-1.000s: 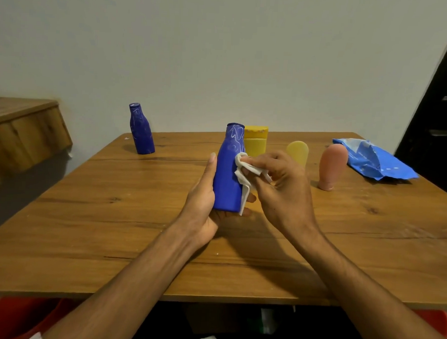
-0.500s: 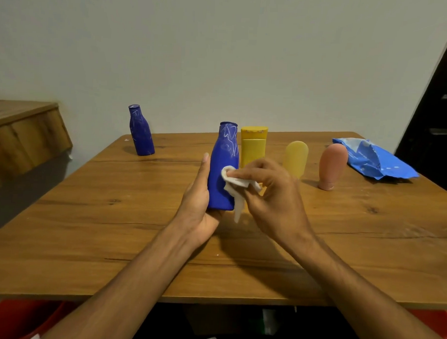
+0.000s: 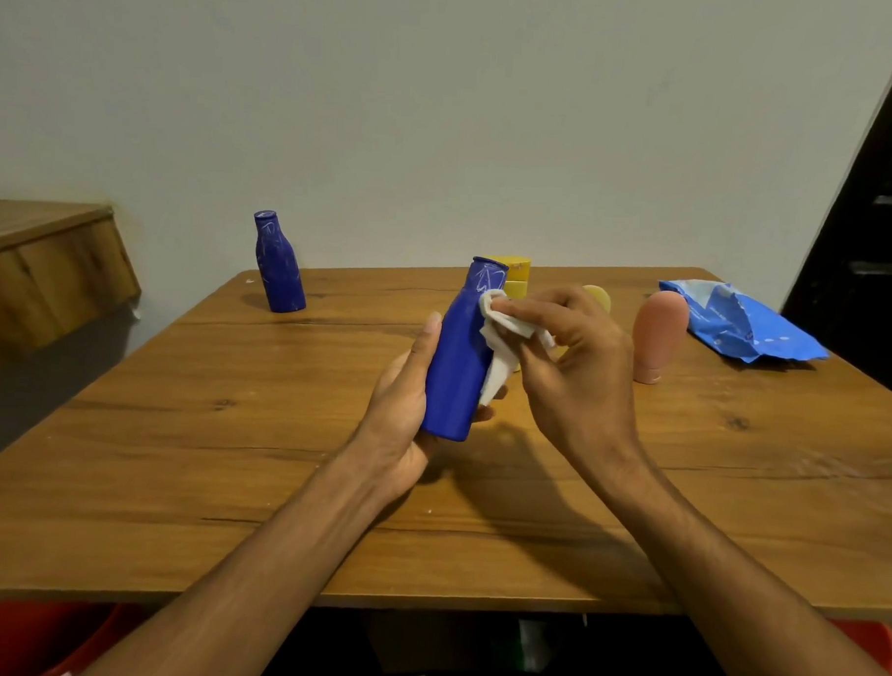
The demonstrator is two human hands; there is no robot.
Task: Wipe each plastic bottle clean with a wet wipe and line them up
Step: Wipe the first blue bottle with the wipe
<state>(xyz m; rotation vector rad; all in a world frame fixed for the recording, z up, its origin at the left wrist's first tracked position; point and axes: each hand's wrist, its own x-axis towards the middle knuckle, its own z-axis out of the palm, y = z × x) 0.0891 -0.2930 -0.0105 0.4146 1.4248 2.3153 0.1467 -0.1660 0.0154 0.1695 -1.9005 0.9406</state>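
You hold the blue bottle in your left hand, above the middle of the wooden table. It stands nearly upright, its top leaning a little to the right. Your thumb lies straight along its left side and your fingers curl behind it, their tips showing at the lower right. The bottle is deep matte blue, with a straight body narrowing to a short open neck. Thin white scribbles mark the neck, while the body below looks plain blue.

Your right hand pinches a crumpled white wet wipe between thumb and forefinger and presses it on the bottle's shoulder. The other fingers are loosely bent.

A second blue bottle, scribbled all over, stands at the far left. Behind your hands stand a yellow bottle, a pale yellow one and a pink bottle, with a blue wipe pack further right.
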